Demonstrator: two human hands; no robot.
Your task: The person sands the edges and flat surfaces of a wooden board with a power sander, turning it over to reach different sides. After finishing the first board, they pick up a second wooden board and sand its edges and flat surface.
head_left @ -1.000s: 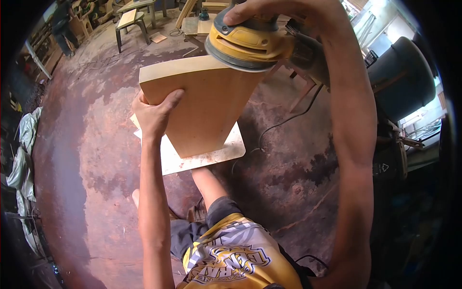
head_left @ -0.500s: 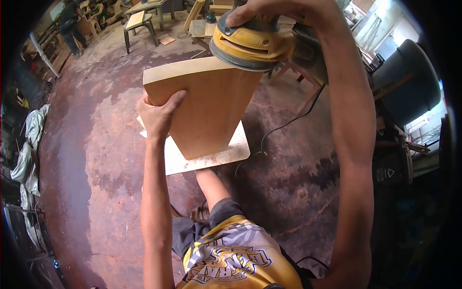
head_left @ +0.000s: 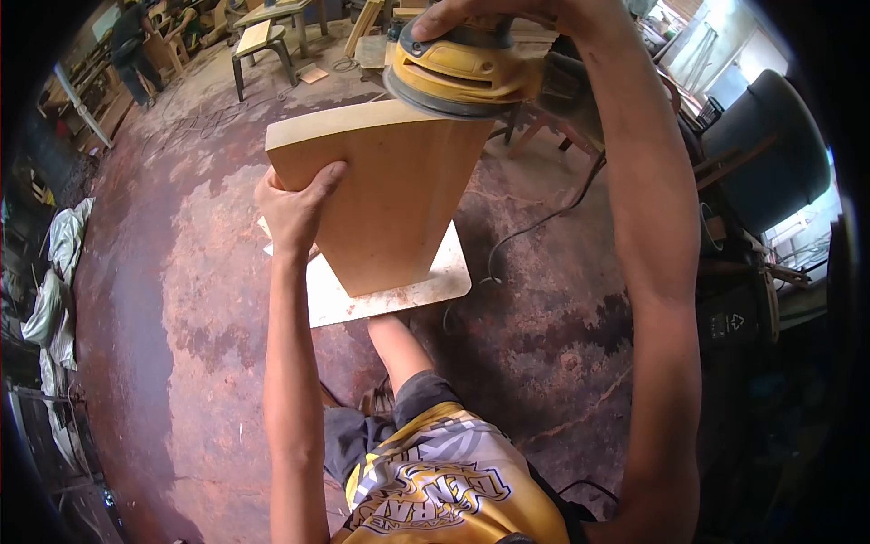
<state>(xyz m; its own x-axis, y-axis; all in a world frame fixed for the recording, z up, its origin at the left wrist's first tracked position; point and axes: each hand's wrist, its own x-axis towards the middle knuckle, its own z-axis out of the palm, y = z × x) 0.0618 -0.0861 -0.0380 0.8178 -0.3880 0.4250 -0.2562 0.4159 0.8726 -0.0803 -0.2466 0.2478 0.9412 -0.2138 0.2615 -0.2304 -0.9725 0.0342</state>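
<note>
A thick wooden panel (head_left: 390, 199) stands upright on a white board (head_left: 399, 302), its pale top edge facing up. My left hand (head_left: 294, 204) grips the panel's left side, thumb on the near face and the other fingers hidden behind it. Above the right part of the top edge is a yellow and black orbital sander (head_left: 458, 68). Its round pad touches or nearly touches that edge. My right hand (head_left: 462, 16) is wrapped over the top of the sander, cut off partly by the frame's upper border.
A dark power cord (head_left: 521, 234) loops down to the stained floor. At the right stands a big dark barrel (head_left: 770, 150). Further back are a stool (head_left: 258, 53), loose wood and a person (head_left: 134, 54) standing. Silvery sacks (head_left: 59, 281) lie along the left.
The sander and my right hand have shifted slightly left and up along the panel's top edge. The panel has tilted a little with my left hand still on it.
</note>
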